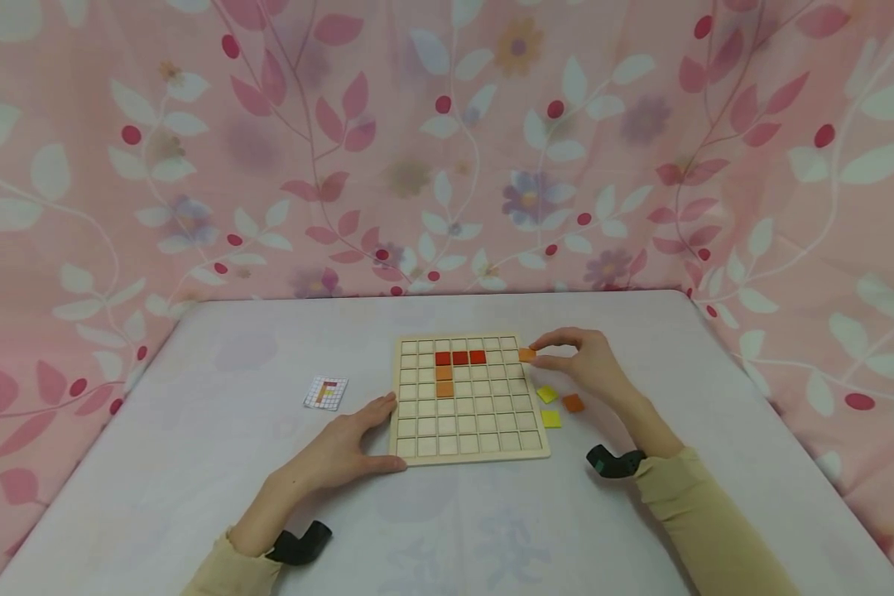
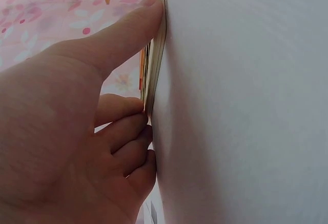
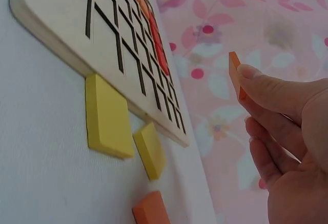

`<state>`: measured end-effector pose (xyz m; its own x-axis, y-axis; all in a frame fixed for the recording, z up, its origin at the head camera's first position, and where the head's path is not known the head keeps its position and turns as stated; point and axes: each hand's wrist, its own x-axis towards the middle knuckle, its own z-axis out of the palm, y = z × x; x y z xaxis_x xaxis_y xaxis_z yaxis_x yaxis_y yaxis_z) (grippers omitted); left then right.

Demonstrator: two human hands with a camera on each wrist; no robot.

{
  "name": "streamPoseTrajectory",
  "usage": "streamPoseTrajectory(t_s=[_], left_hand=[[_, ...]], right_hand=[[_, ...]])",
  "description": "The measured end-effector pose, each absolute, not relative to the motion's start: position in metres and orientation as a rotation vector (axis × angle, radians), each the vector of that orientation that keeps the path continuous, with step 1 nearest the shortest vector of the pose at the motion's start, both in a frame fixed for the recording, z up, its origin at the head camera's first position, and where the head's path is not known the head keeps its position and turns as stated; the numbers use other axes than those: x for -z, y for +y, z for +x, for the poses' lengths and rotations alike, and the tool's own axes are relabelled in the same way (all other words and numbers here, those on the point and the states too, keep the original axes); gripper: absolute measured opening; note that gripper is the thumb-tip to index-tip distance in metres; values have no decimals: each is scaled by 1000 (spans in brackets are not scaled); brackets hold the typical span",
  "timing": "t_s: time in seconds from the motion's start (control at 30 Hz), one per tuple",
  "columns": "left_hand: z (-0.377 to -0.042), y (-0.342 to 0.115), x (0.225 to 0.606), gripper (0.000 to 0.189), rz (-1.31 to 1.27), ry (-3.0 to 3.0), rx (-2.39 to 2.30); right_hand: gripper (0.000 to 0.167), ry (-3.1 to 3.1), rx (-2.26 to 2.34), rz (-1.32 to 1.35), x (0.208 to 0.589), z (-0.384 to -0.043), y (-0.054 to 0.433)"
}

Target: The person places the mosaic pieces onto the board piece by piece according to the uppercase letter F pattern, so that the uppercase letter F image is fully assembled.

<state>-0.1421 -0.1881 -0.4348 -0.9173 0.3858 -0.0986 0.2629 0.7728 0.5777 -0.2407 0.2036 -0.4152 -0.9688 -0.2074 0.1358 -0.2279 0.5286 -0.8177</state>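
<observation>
My right hand (image 1: 592, 364) pinches an orange square tile (image 1: 526, 355) between thumb and fingers, just above the right edge of a wooden grid board (image 1: 484, 426). In the right wrist view that tile (image 3: 235, 75) is held clear of the board. Three red tiles (image 1: 459, 358) form a row in the board's upper cells, with two orange tiles (image 1: 444, 381) below the leftmost one. My left hand (image 1: 328, 451) touches the board's left side, thumb at the near corner and fingers farther up the edge. The thumb (image 2: 128, 32) lies extended against the rim.
Two yellow tiles (image 1: 551, 420) and a loose orange tile (image 1: 573, 403) lie right of the board, near my right wrist. Left of it is a small card (image 1: 326, 393) printed with a coloured grid pattern. A pink floral curtain (image 1: 447, 149) hangs behind the white-covered table (image 1: 447, 530).
</observation>
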Motion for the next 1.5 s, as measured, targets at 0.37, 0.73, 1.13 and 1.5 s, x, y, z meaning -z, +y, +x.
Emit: streamPoseTrajectory(t_s=[0.37, 0.73, 1.13, 1.5], left_hand=[[-141, -187, 435, 97, 512, 2757, -855], [-142, -186, 436, 98, 509, 2746, -859], [-141, -187, 434, 97, 494, 2745, -854], [-142, -187, 435, 97, 507, 2742, -861]], right_hand=[[21, -2706, -1474, 496, 407, -239, 158], [18, -2710, -1580, 553, 408, -232, 134], [19, -2734, -1574, 661, 421, -226, 110], [19, -2757, -1571, 696, 437, -221, 100]])
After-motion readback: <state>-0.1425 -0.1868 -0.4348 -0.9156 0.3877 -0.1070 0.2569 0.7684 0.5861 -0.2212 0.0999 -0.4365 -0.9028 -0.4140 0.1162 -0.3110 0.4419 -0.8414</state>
